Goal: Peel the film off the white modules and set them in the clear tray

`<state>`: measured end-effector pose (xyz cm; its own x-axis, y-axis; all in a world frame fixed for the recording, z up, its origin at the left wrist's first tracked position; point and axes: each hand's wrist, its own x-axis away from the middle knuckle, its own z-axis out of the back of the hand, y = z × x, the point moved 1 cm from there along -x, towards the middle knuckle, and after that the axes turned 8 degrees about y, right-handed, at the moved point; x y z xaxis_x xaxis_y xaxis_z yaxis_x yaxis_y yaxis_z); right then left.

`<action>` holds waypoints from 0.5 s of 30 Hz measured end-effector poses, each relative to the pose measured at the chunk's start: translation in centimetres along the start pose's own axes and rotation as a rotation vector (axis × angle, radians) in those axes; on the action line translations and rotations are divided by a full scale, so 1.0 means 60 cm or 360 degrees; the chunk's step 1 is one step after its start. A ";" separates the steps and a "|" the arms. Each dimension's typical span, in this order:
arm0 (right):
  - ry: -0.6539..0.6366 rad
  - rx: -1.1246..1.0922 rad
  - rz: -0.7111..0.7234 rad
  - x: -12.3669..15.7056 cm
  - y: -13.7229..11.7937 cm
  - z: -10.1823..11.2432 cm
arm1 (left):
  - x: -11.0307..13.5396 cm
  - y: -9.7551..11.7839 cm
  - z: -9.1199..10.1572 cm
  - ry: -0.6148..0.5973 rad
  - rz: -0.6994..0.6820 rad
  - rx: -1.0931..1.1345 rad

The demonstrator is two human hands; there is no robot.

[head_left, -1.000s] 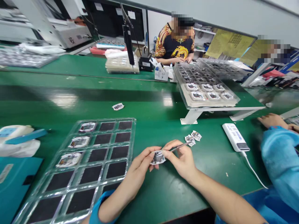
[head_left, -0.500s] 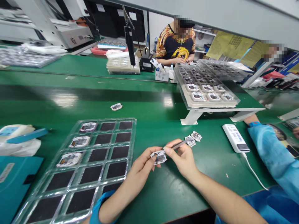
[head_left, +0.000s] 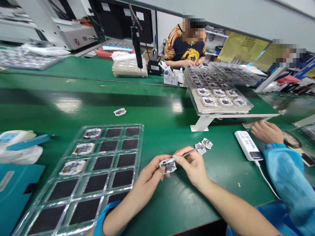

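My left hand (head_left: 151, 173) pinches a small white-framed electronic assembly (head_left: 168, 166) between thumb and fingers, above the green bench. My right hand (head_left: 190, 164) is closed around a pair of metal tweezers (head_left: 190, 151); their tips reach the upper edge of the assembly, though the exact contact is too small to make out. Just beyond my right hand lie two similar small assemblies (head_left: 200, 148), side by side. To the left of my hands is a clear plastic tray (head_left: 142, 137) with black-lined compartments, and three assemblies (head_left: 83, 148) sit in its left column.
One loose assembly (head_left: 120, 112) lies behind the tray. Stacked filled trays (head_left: 223, 95) rest on a raised stand at right. A white device (head_left: 248, 145) with a cable lies near a co-worker's hand (head_left: 267, 131). A hanging electric screwdriver (head_left: 136, 47) is at the back; another person sits opposite.
The assembly in my left hand has tilted slightly, and the tweezers have shifted a little at its upper edge. The co-worker's hand at right has come out from under the stand.
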<state>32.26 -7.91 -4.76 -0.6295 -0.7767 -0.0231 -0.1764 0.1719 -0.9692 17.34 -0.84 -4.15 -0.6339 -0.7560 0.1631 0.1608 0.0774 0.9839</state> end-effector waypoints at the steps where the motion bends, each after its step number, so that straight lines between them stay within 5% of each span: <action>1: -0.0006 -0.0009 -0.0001 0.000 0.000 0.000 | 0.000 0.000 0.000 -0.0003 -0.0001 0.0006; 15: -0.0079 -0.0031 0.0091 0.002 -0.005 -0.003 | 0.001 0.011 0.005 -0.0010 0.0001 -0.0017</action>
<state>32.07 -7.95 -4.42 -0.6006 -0.7943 -0.0911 -0.1562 0.2284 -0.9610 17.16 -0.63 -3.45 -0.6383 -0.7520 0.1643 0.1694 0.0710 0.9830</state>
